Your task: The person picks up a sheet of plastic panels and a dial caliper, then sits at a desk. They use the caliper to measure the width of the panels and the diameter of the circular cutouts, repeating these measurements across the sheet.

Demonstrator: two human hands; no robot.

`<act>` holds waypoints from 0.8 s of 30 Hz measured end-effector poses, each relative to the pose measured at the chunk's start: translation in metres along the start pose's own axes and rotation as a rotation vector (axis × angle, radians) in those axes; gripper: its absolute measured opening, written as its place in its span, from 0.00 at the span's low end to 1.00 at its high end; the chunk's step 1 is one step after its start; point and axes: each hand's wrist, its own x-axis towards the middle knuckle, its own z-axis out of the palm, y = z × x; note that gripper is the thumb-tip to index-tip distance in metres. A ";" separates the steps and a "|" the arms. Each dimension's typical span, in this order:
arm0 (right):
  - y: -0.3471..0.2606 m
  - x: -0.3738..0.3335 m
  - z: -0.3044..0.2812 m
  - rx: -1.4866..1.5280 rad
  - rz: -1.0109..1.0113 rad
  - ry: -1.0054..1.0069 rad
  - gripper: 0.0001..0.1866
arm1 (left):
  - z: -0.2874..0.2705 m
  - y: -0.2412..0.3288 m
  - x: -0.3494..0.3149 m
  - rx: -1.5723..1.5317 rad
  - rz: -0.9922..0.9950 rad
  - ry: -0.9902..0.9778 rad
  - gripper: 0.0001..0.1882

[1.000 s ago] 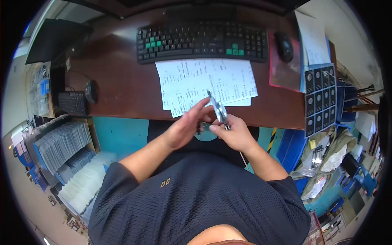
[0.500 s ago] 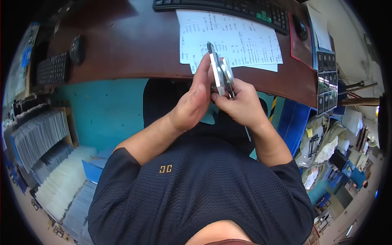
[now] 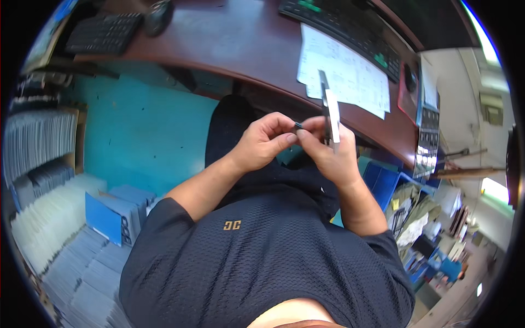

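My left hand [image 3: 265,142] is closed in a pinch, with thumb and fingertips at a small black piece [image 3: 298,126]. My right hand [image 3: 336,158] meets it there, its thumb and a finger touching the same piece from the other side. Also held in my right hand is a slim silver-and-black tool [image 3: 332,109], seen nearly edge-on, standing up past the fingers. Its exact kind cannot be made out, and its lower part is hidden by the hand. Both hands are in front of my body, by the near edge of the brown desk [image 3: 219,38].
Written paper sheets [image 3: 350,71] lie on the desk beside a black keyboard [image 3: 350,33]. Another keyboard [image 3: 104,33] and a mouse [image 3: 158,17] are at the far left. Stacked grey sheets [image 3: 41,142] fill the left side. A blue bin [image 3: 380,180] stands at right.
My left hand has dropped from beside the tool to a pinch at the small black piece. The tool has turned nearly edge-on in my right hand. The view has shifted and tilted.
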 end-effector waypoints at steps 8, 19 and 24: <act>0.050 -0.014 -0.024 -0.565 0.101 0.038 0.05 | -0.206 -0.029 -0.027 0.208 -0.133 0.727 0.09; 0.106 -0.078 -0.048 -0.786 0.385 -0.171 0.11 | -0.467 -0.185 0.058 0.360 -0.455 1.218 0.11; 0.118 -0.083 -0.056 -0.707 0.419 -0.140 0.10 | -0.545 -0.207 0.040 1.175 -0.402 1.231 0.16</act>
